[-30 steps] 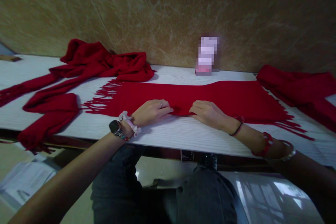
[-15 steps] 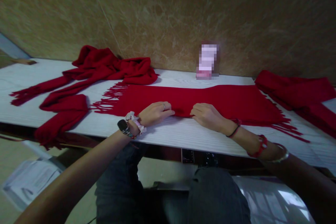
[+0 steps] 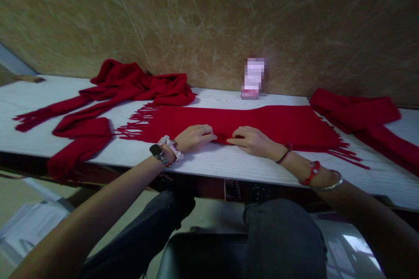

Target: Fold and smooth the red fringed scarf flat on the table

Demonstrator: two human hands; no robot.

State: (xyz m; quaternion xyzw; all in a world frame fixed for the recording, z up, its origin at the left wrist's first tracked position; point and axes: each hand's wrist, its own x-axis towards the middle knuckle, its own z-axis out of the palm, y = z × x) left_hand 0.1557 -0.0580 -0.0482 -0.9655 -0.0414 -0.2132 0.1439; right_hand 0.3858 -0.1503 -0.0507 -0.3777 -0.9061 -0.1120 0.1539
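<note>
A red fringed scarf lies flat and folded lengthwise across the white table, its fringes at the left and right ends. Along its near edge, my left hand is closed, with thumb and fingers pinching the cloth near the middle. My right hand grips the same edge a short way to the right, thumb in front and fingers bent over the fabric. Between the two hands the cloth dips in a small dark crease. The fingertips are partly hidden against the scarf.
A rumpled heap of red scarves lies at the back left, one end hanging over the front edge. Another red scarf is at the right. A blurred-out pinkish card-like item leans on the marbled wall. A phone-like object sits below the tabletop.
My right hand has slid left along the near edge, closer to my left hand, and its thumb has stretched out. My left hand has barely moved. My left leg has swung outward.
</note>
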